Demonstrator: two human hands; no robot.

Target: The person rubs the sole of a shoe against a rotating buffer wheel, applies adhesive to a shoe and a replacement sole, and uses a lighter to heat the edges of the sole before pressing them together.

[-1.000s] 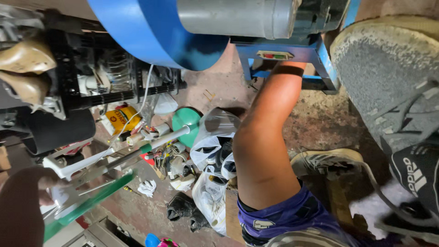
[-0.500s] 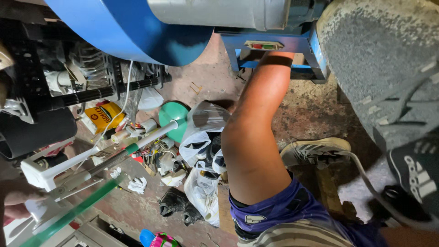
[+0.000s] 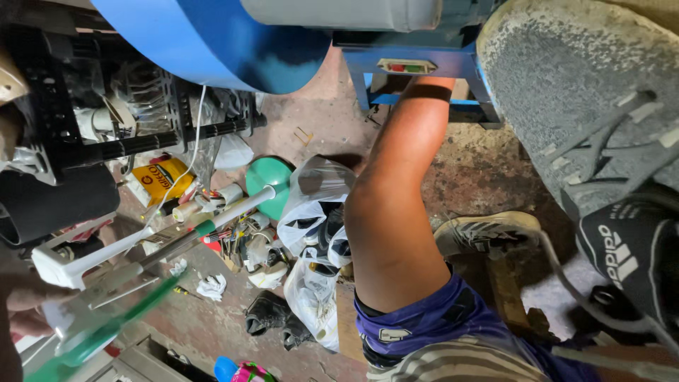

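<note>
My right arm [image 3: 396, 233] reaches from a purple sleeve up to the blue machine frame [image 3: 417, 67]. The hand itself is hidden under that frame, just below a small panel with a red and a green switch [image 3: 407, 67]. My left hand [image 3: 25, 308] shows only as fingers at the bottom left edge. They are closed around the near end of a translucent green stick [image 3: 106, 329] and a white handle [image 3: 60, 269]. A white long-handled tool with a green round head [image 3: 272, 187] lies slanted across the clutter beyond it.
A large blue curved cover [image 3: 212, 42] and grey cylinder [image 3: 339, 10] hang overhead. Black racks [image 3: 85, 106], a yellow tin [image 3: 163, 180], plastic bags [image 3: 315, 212], rags and small tools litter the floor. A beige sneaker [image 3: 488, 233] lies right; a grey shoe sole [image 3: 566, 85] and black shoe [image 3: 626, 258] fill the right edge.
My left hand has slid down and left toward the frame's edge with the sticks. The right arm stays stretched to the blue machine, and the view has shifted a little.
</note>
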